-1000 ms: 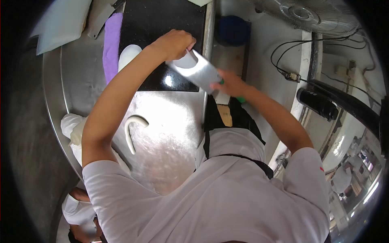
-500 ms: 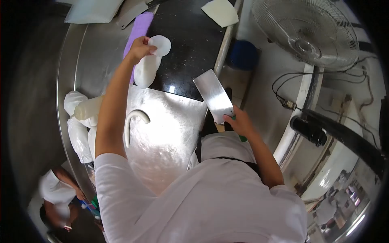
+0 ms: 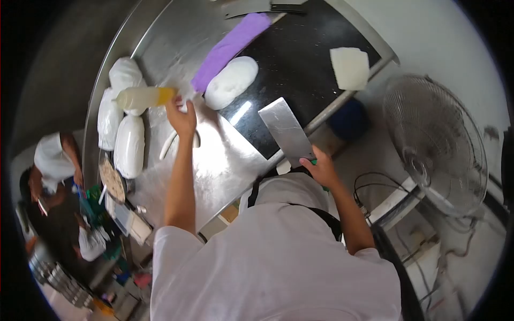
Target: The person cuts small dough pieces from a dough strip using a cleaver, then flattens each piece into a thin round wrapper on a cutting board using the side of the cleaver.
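Note:
My left hand (image 3: 182,116) is beside the yellow end of a squeeze bottle (image 3: 140,99), thumb and fingers apart. Something small and whitish shows between them; I cannot make out what. Behind my forearm, a curved white dough rope (image 3: 169,145) lies partly hidden on the metal sheet. My right hand (image 3: 321,168) is closed round the green handle of a broad-bladed cleaver (image 3: 288,128), which it holds over the near edge of the black work surface. White round dough wrappers (image 3: 231,83) lie overlapped on that surface, against a purple cloth (image 3: 231,51).
Several white wrapped packages (image 3: 129,147) line the left edge. A pale square cloth (image 3: 350,68) lies at the far right, with another blade (image 3: 246,7) at the back. A large fan (image 3: 436,144) stands right. Other people (image 3: 56,163) are at lower left.
My left hand has let go of the round wrapper and come back toward the bottle. My right hand still holds the cleaver. The view has turned, showing more of the left side.

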